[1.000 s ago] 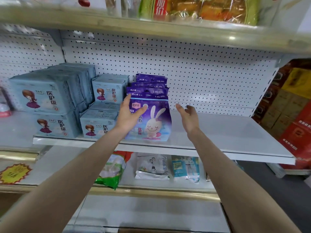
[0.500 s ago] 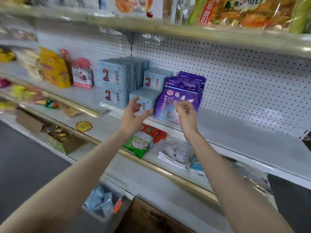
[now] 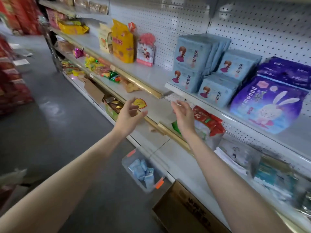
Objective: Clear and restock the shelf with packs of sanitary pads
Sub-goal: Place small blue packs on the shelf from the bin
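Note:
Purple packs of sanitary pads with a white rabbit (image 3: 267,105) stand in a row on the white shelf (image 3: 210,106) at the right. Left of them sit stacked light-blue packs with a cartoon girl (image 3: 190,63) and a smaller blue stack (image 3: 217,91). My left hand (image 3: 130,115) and my right hand (image 3: 184,115) hover in the air below and left of the shelf, palms facing each other, fingers loosely curled, holding nothing. On the floor below is a clear bin (image 3: 143,169) with several small light-blue packs.
A cardboard box (image 3: 186,206) sits on the floor next to the bin. Snack bags (image 3: 122,42) fill the shelves to the left. A red and green bag (image 3: 207,123) lies on the lower shelf. Red boxes (image 3: 11,78) stand across the grey aisle.
Both hands have drawn back from the purple packs and dropped below the shelf. The view has swung left and down, bringing the aisle, the bin and the box into sight.

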Motion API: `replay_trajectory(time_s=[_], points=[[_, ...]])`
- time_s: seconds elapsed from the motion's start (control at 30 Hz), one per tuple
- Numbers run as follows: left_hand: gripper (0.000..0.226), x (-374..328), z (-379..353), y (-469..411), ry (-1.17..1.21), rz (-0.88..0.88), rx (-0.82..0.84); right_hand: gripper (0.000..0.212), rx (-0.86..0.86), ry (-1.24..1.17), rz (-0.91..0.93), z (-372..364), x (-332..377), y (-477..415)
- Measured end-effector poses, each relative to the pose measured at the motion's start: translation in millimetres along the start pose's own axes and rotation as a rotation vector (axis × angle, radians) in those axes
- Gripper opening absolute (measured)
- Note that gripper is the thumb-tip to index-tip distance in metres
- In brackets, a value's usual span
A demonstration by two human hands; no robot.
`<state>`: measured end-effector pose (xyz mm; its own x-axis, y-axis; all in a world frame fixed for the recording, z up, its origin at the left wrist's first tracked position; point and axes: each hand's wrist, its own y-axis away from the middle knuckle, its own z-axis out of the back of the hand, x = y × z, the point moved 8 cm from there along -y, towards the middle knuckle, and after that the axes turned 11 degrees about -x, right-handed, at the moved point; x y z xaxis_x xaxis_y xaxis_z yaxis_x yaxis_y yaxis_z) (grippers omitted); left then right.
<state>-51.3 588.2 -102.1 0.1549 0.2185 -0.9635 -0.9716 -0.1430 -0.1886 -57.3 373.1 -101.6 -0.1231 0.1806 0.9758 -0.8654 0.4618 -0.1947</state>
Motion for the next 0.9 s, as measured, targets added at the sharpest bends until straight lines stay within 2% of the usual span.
replay_trajectory(time_s=[0.17,0.3,0.37,0.53,0.9], points=[[0.060,65.2,55.8,-54.5,-0.060,0.042,0.001,0.041,0.023,0.010,-0.084,-99.3,-47.5,0.0],[0.064,133.1,70.9,-94.7,-0.094,0.159,0.040,0.033,-0.007,0.013,-0.172,-150.0,-94.7,-1.4],[0.063,173.9,66.8,-111.8,-0.109,0.237,0.075,0.024,-0.027,0.038,-0.244,-170.0,-131.3,-5.4],[0.060,267.1,43.6,-154.3,-0.150,0.381,0.151,0.032,-0.034,0.131,-0.392,-208.8,-224.9,-21.3],[0.052,506.4,-22.1,-215.6,-0.335,0.604,0.316,0.021,-0.134,0.239,-0.727,-257.1,-454.2,-48.6]])
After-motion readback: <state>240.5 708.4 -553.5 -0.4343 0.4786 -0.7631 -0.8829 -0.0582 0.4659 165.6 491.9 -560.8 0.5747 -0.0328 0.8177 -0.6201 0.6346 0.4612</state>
